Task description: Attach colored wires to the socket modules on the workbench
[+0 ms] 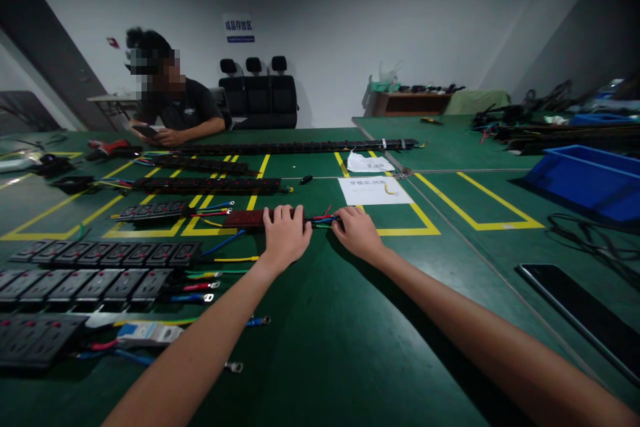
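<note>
A dark red strip (243, 219) lies across the table in front of me, with blue, red and green wires (320, 219) coming out of its right end. My left hand (286, 233) is over that end, its fingers curled down around the strip. At the wires' far ends my right hand (357, 230) has its fingers closed on them; the tips are hidden under the hand. To the left of the strip is a short black socket module (153, 212) with loose coloured leads. A printed white sheet (375, 191) is just beyond my right hand.
Rows of black socket strips (107, 254) with ring-ended leads fill the left side. A long black strip (295, 146) crosses the back, near a seated person (175, 107) holding a phone. To the right are a blue bin (590, 180), a black cable (590, 240) and a phone (580, 313).
</note>
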`<state>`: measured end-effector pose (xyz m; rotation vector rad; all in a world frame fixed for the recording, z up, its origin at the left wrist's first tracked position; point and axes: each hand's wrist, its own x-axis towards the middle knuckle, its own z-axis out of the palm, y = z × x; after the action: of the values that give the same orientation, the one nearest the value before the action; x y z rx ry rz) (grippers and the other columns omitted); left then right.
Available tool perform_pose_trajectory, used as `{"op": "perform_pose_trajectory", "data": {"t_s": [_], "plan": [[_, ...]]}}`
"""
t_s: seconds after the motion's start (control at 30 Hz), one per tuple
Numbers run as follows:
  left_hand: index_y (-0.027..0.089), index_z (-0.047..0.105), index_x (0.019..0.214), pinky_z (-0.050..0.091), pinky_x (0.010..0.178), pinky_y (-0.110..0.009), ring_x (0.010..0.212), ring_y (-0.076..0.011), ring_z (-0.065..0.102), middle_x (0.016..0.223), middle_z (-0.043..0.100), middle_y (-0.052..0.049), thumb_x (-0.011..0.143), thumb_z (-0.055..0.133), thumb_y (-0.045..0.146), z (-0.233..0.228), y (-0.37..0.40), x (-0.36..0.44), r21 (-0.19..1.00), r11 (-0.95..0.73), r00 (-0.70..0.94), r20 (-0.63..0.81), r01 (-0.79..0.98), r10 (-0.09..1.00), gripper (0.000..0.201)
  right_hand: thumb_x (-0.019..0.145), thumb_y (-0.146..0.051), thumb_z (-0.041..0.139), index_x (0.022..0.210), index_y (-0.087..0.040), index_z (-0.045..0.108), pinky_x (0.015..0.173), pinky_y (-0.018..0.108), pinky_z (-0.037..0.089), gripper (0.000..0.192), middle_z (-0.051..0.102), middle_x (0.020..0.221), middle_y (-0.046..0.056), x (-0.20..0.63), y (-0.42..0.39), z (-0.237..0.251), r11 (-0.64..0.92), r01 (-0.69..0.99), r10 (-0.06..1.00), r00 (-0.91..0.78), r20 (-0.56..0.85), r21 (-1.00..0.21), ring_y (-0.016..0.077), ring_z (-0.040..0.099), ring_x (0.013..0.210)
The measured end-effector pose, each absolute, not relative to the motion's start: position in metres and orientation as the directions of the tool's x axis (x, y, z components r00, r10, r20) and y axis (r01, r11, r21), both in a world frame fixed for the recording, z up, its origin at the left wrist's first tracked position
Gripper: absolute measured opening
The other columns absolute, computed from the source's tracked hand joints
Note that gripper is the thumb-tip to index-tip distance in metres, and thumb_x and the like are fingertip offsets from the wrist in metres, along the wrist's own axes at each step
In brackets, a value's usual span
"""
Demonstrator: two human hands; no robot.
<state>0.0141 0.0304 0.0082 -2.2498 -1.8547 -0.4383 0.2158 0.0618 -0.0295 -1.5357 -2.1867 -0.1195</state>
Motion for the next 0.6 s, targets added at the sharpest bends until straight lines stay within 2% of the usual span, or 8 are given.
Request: {"op": "perform_pose_trajectory", "data": {"t_s": [0.6], "plan": [[0.019, 0.059, 0.138, 0.03, 0.118, -0.065, 0.128, -0.0353, 0.053, 0.133, 0.065, -0.018, 0.101, 0.043, 0.042, 0.0014, 0.0323, 0.0128, 0.011, -0.203, 0.182, 0.398, 0.979, 0.899, 0.047, 0.101, -0.029, 0.05, 0.102, -0.02, 0.069, 0.086, 0.037, 0.043, 0.022, 0.071, 0.109, 0.011, 0.2145, 0.0595, -0.0248, 0.359, 0.915, 0.884, -0.27, 0.381, -0.185, 0.0272, 0.059, 0.103]]}}
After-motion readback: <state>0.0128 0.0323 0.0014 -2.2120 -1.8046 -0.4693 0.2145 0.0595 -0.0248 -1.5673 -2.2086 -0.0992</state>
